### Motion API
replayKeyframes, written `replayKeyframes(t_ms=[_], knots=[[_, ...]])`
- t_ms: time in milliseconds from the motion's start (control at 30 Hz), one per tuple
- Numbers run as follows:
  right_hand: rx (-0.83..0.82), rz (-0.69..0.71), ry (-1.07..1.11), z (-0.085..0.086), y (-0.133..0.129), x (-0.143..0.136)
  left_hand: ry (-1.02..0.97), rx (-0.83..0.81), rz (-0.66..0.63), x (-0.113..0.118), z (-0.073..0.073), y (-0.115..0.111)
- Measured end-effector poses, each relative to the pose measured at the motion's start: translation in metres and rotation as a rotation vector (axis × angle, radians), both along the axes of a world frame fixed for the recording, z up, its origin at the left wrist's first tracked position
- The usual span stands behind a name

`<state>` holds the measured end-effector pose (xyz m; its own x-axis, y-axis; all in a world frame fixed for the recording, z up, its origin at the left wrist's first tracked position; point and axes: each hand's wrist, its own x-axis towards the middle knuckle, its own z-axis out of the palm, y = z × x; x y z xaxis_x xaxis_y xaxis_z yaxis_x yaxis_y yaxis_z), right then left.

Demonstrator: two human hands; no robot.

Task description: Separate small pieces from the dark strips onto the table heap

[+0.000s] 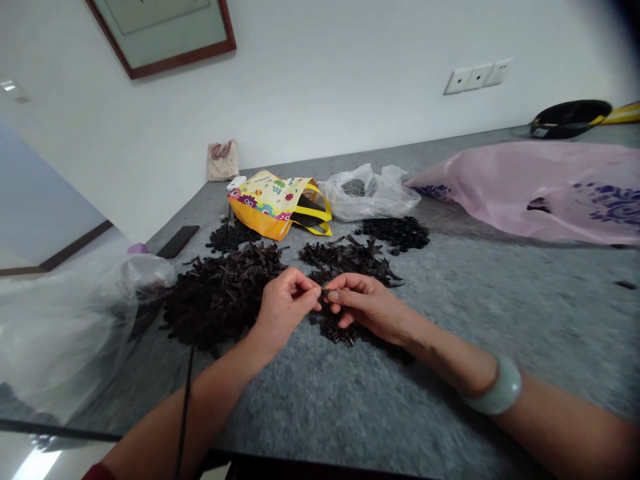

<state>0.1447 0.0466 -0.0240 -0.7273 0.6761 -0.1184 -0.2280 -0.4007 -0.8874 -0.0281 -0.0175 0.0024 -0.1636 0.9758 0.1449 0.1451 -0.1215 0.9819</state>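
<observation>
Small dark piece [325,293] between fingers [311,298]

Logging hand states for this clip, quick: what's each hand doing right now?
Left hand: closed, fingertips pinched on a small dark piece.
Right hand: closed, pinching what looks like the same piece.

no word reads clearly here! small lettering [267,179] runs near the top of the yellow-and-orange fabric bag with cartoon creatures [265,203], too blurred to make out; up on the wall, the brown-framed rectangular picture [167,30] shows dark marks at the frame's edge, unreadable; and the pale label [541,133] on the black shallow rounded object [570,120] is too tiny.
</observation>
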Motion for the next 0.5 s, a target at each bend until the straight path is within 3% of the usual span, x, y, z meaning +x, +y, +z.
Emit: replayKeyframes(t_ms=[300,500], knots=[[-0.007,-0.037,-0.010,-0.0001,-0.0015,-0.0033,-0.093,-0.033,-0.055,0.0000,-0.0062,0.0034],[0.090,-0.121,-0.035,-0.0014,-0.0025,-0.0035,0.235,0.094,0.065,-0.0019,-0.0047,0.0029]])
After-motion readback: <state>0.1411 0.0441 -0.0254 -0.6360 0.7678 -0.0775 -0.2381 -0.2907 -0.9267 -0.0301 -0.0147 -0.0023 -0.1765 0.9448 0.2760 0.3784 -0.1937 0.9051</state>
